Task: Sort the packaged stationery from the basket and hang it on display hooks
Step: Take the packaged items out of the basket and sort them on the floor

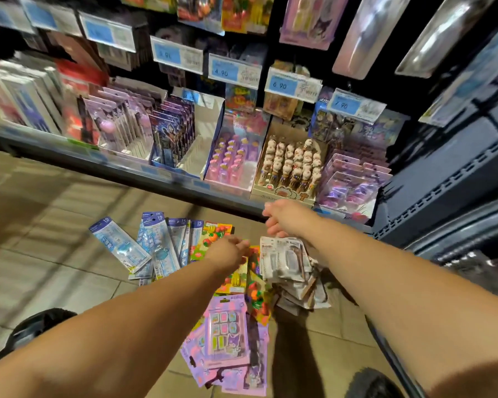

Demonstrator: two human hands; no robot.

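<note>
I'm in a shop, in its stationery aisle. Blue-and-white price tags (pixel 224 70) marked 4.90, 6.90 and 7.90 are clipped in rows in front of me, and carded packs (pixel 305 21) hang above them. On the shelf (pixel 144 170) below, open cardboard display boxes (pixel 288 165) hold rows of pens with little character tops. Beside them, sealed packs stand upright in trays. More packaged stationery (pixel 121 245) lies fanned out in groups by kind on the tiled floor (pixel 35 231) below me.
</note>
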